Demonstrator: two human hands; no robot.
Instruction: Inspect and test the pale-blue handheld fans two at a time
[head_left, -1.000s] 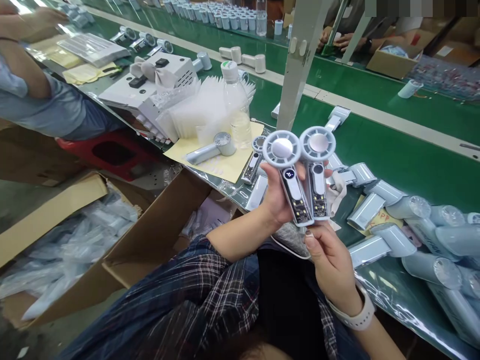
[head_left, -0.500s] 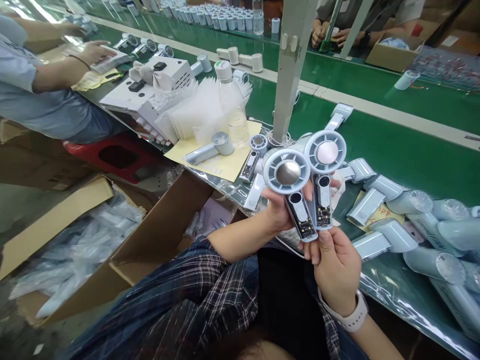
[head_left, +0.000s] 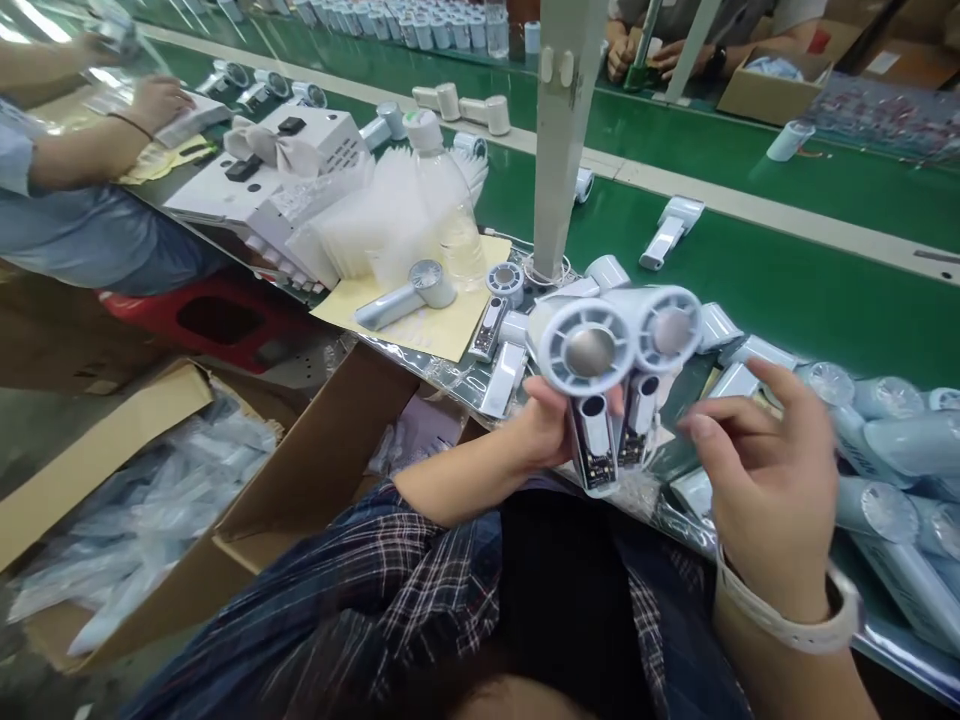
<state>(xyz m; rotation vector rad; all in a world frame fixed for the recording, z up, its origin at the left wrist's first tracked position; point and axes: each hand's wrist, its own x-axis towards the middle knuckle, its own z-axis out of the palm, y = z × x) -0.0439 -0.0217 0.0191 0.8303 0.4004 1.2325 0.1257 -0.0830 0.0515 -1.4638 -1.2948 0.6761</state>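
Note:
My left hand (head_left: 551, 425) grips two pale blue handheld fan units (head_left: 600, 370) side by side, their round heads up and open circuit-board handles pointing down. My right hand (head_left: 765, 480) has come off them and hovers to their right with fingers spread and nothing in it, a white watch on its wrist. Right behind that hand a pile of finished pale blue fans (head_left: 885, 450) lies on the bench edge.
A green conveyor belt (head_left: 787, 280) runs behind, with a white post (head_left: 559, 140) standing on it. A water bottle (head_left: 446, 200), plastic bags and a fan on yellow paper (head_left: 420, 310) lie left. An open cardboard box (head_left: 225, 480) sits below. Other people's arms show at far left and top.
My right hand let go of the fan handles and moved right, opening its fingers. The two fans dropped slightly lower and tilted in my left hand.

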